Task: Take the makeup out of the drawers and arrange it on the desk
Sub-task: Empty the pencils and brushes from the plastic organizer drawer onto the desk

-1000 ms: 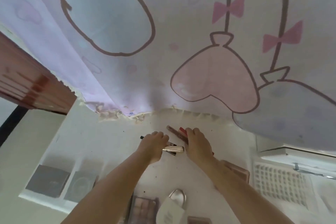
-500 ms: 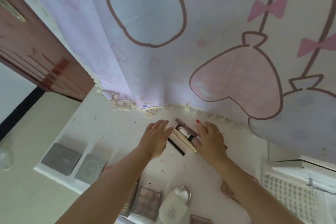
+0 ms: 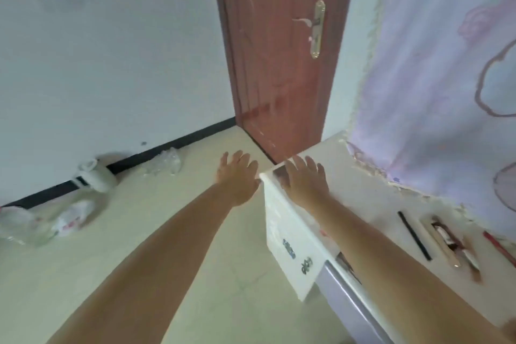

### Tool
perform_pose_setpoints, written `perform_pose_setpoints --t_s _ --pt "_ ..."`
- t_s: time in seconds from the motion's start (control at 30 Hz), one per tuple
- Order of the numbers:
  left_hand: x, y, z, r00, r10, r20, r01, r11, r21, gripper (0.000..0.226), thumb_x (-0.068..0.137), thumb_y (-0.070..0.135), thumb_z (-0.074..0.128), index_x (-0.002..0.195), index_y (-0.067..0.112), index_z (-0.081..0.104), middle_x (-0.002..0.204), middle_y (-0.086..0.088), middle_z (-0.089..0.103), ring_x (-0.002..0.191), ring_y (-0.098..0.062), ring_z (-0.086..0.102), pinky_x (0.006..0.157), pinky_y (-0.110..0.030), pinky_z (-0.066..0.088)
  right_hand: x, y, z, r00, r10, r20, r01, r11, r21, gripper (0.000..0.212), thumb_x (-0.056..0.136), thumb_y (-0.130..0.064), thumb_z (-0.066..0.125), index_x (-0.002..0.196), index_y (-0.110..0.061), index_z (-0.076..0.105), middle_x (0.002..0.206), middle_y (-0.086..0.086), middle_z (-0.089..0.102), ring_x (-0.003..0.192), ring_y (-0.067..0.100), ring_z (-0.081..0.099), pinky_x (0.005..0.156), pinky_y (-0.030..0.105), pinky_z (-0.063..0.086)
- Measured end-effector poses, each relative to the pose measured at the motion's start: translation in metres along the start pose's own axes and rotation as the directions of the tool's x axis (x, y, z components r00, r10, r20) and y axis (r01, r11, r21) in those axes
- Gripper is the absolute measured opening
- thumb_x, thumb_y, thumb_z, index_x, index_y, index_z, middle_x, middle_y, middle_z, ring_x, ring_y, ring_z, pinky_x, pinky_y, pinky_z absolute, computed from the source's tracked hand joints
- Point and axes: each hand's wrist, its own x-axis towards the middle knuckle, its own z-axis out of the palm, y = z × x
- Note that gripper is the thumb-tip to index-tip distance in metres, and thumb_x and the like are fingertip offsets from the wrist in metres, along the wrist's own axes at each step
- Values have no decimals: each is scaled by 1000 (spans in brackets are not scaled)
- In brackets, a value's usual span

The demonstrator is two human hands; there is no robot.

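At the far left, by the wall, plastic bags (image 3: 68,219) lie on the floor (image 3: 173,246), with a white jug (image 3: 95,177) behind them against the black skirting and a clump of clear wrap (image 3: 164,165) a little further along. My left hand (image 3: 237,176) comes next, held out over the floor just off the desk's corner, palm down, fingers straight and loosely spread, holding nothing. Behind it stands the brown door (image 3: 279,50) with its brass handle (image 3: 317,28). My right hand (image 3: 305,179) lies flat over the near corner of the white desk (image 3: 371,198), fingers stretched out and a little apart, gripping nothing; whether the palm actually presses the top I cannot tell. Under my right forearm the desk's white front (image 3: 282,234) shows two dark ornate knobs (image 3: 297,255), and below my arm a grey drawer (image 3: 346,296) stands pulled out, with something dark just visible inside it. The makeup lies to the right on the desk top, well apart from both hands: a thin black pencil (image 3: 414,234), then a pale gold stick (image 3: 442,246) and a dark brown tube (image 3: 453,243) close together, and a red pencil (image 3: 499,247) at the picture's edge. Above them hangs the lilac curtain (image 3: 432,78) with pink outlines, its frilled hem touching the back of the desk.
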Motion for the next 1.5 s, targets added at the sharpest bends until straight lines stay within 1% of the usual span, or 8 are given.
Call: perform_pose_setpoints --t_s 0.13,0.27,0.53,0.8,0.9,1.13,1.33,1.5 --pt "-120 -131 11 950 -310 -27 308 949 -60 55 95 39 31 143 16 17 153 -8 9 142 -26 3 115 -44 4 10 -172 -14 955 -295 -17 293 953 -80 54 94 -45 29 141 -18 23 154 5 13 141 30 7 112 50 10" --pt "-254 -238 42 808 -589 -24 580 802 -142 58 95 39 34 143 14 15 153 -11 9 142 -27 3 115 -42 6 -5 -335 -8 860 -510 17 509 853 -113 56 94 -46 27 143 -20 16 154 6 6 141 32 -2 112 52 6" --pt "-525 -354 131 227 -970 88 966 214 -142 62 95 44 27 145 17 3 154 -10 -5 142 -26 -10 114 -46 -3 -111 -628 63 478 -878 -32 877 478 -36 57 94 -44 29 144 -20 15 155 9 2 141 29 -5 112 51 3" --pt "-745 -428 209 -286 -920 270 954 -300 -14 59 96 44 25 144 16 7 154 -10 0 142 -25 -6 114 -45 3 -217 -875 156 143 -982 123 984 154 87 56 94 -45 25 145 -25 11 155 5 -3 142 26 -10 113 49 0" --pt "-805 -456 220 -427 -848 315 897 -442 26 59 96 45 25 145 18 6 155 -8 -1 142 -24 -7 114 -46 4 -253 -959 171 33 -991 130 991 49 125 56 94 -45 25 144 -26 12 155 3 -1 142 27 -9 113 48 0" --pt "-919 -522 252 -619 -717 322 764 -645 33 58 96 44 25 145 19 6 155 -6 0 142 -22 -6 113 -46 2 -338 -1112 202 -170 -973 158 977 -146 154 57 94 -47 25 145 -26 10 155 4 -1 142 27 -8 113 47 0" --pt "-1032 -607 288 -679 -669 302 710 -703 39 58 96 44 25 145 18 7 154 -7 2 142 -22 -5 113 -47 3 -413 -1263 218 -278 -957 78 955 -267 132 58 94 -48 24 145 -25 9 155 4 -1 142 28 -7 114 47 0" --pt "-1141 -694 311 -671 -682 292 722 -691 44 58 96 45 23 145 19 6 154 -8 0 142 -23 -6 113 -48 2 -472 -1391 227 -277 -959 59 957 -270 111 58 93 -49 26 144 -26 11 155 3 0 142 26 -6 113 47 0"
